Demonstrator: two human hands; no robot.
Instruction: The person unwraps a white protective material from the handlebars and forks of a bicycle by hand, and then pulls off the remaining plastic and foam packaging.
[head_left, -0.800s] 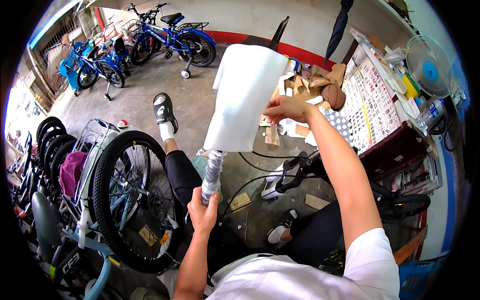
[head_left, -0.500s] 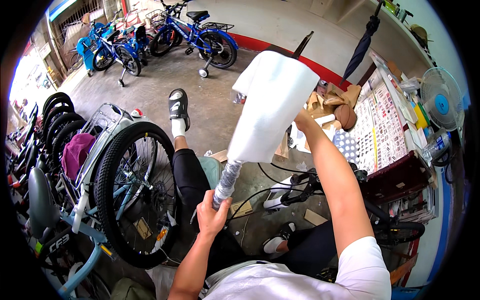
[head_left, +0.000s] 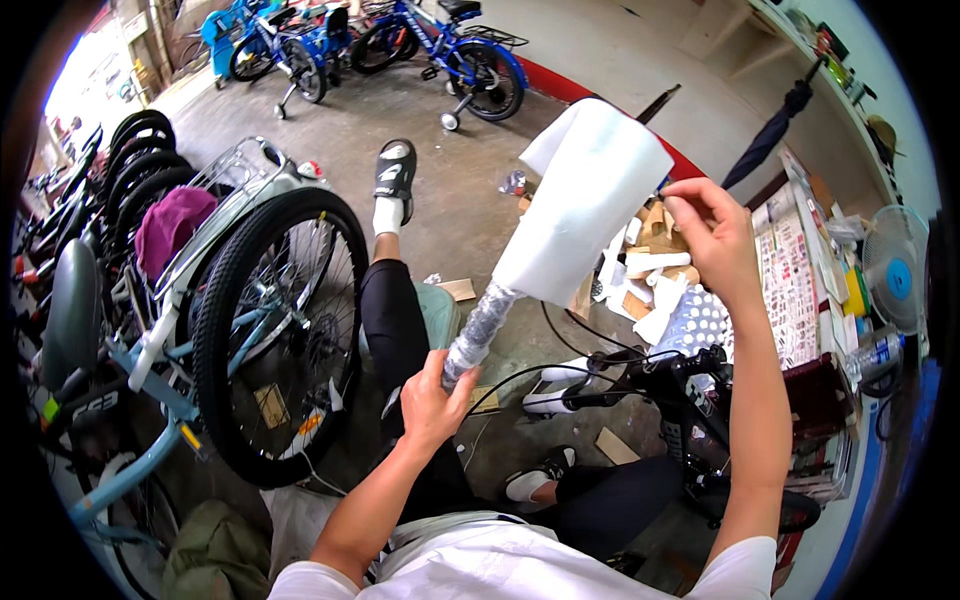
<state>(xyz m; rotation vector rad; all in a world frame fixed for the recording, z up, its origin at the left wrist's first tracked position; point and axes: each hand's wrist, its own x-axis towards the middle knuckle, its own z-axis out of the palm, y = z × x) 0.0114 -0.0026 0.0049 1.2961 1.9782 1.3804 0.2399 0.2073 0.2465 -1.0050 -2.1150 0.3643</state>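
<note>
Plainly, the head view shows the left hand (head_left: 435, 405) low and near the middle, its forearm slanting up from the lower edge. Its fingers and thumb are closed around the lower end of a plastic-wrapped bar (head_left: 482, 325), which tilts up and to the right. At the bar's upper end is a white foam sheet (head_left: 590, 205), raised in front of the person above the floor. The right hand (head_left: 720, 245) is higher, its forearm rising steeply and the wrist bent so that the fingers point left. Thumb and forefinger come close together beside the foam's right edge; whether they pinch anything or touch it, I cannot tell. A spoked wheel (head_left: 207, 350) stands left of the person's leg, well apart from both hands.
</note>
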